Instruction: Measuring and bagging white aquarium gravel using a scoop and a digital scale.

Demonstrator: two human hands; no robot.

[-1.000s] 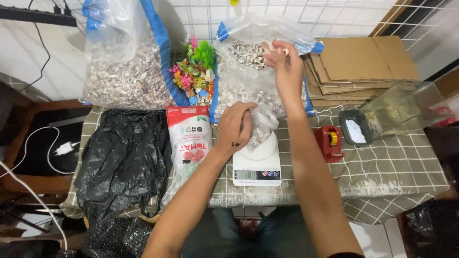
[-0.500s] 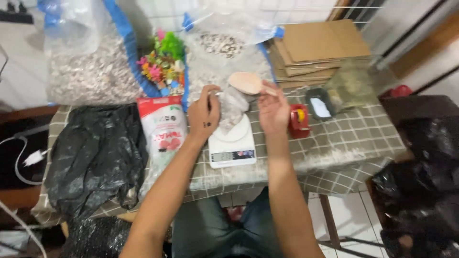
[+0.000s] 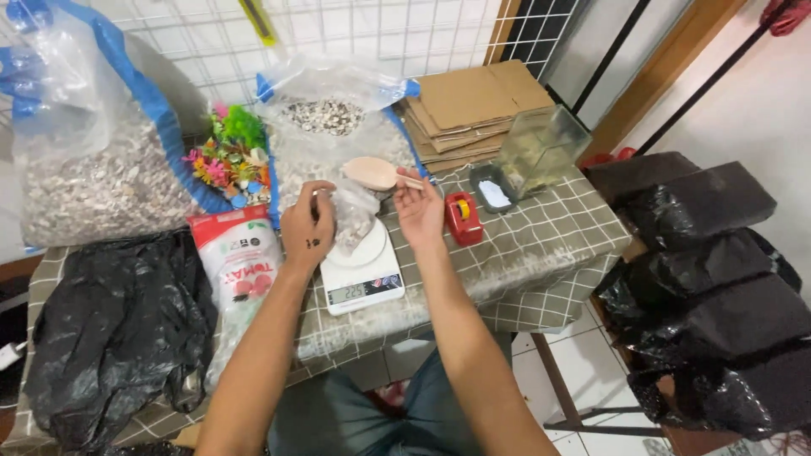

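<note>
Sitting at a checked table (image 3: 541,245), the person has knees and both forearms nearest the camera. A black plastic bag (image 3: 110,329) is slumped at the near left edge, beside it a red and white printed pouch (image 3: 241,270) lying flat. A white digital scale (image 3: 361,270) sits near the front centre of the table with its display lit. On the scale stands a small clear bag of pebbles (image 3: 353,215), upright and open at the top. The left hand (image 3: 308,228) pinches the small bag's left rim, fingers curled narrow around the plastic. The right hand (image 3: 420,207) holds a wooden scoop (image 3: 376,173) by its handle, fingers closed on it, the bowl hovering just above the small bag's mouth. Just right of that hand sits a red tape dispenser (image 3: 463,218), then a small dark tray (image 3: 492,190) and a clear plastic box (image 3: 541,148). Behind the scale is a large open sack of mixed gravel (image 3: 334,127); colourful plastic plants (image 3: 228,156) lie between it and another big gravel sack (image 3: 84,177) at far left. Flattened cardboard (image 3: 473,105) is stacked at the back right. Black wrapped bundles (image 3: 710,287) sit well apart, off the table to the right.
</note>
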